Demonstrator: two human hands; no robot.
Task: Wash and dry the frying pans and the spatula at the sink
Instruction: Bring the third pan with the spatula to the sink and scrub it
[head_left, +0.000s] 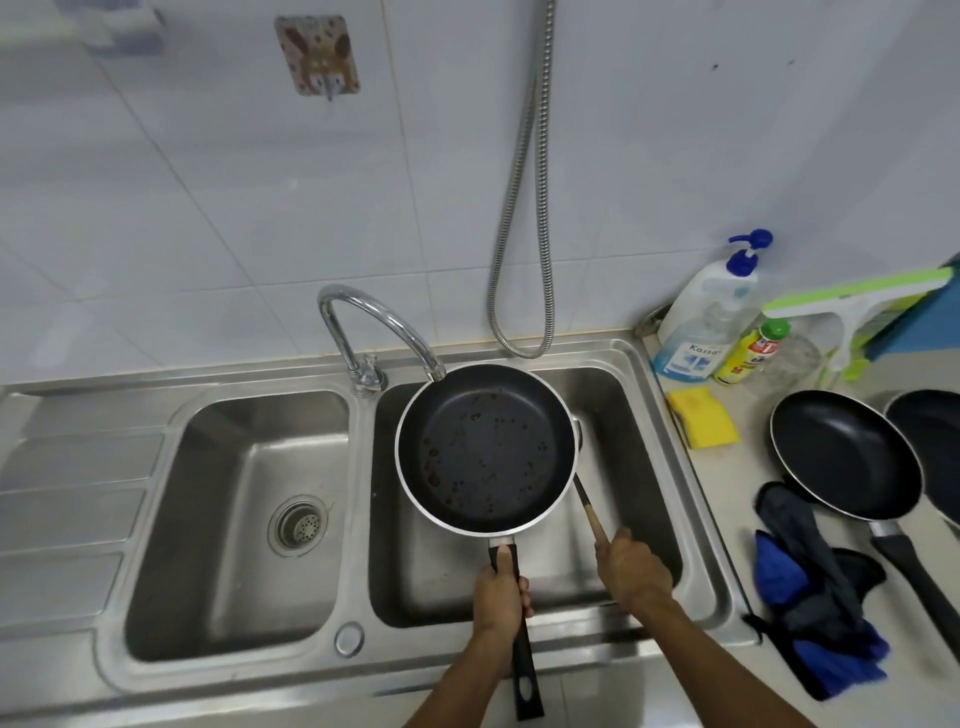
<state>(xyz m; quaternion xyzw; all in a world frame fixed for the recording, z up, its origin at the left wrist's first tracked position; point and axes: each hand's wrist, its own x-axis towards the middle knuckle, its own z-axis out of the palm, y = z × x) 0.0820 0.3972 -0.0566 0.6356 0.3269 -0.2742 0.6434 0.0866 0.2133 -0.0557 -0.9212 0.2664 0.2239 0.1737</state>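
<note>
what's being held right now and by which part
Two things: the frying pan, by its black handle just behind the bowl; the spatula, by the lower end of its wooden handle.

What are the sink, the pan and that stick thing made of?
The sink is shiny grey, likely stainless steel. The pan has a silvery metal rim and matte black inside, probably non-stick coating. The spatula has a brown, wooden-looking handle.
</note>
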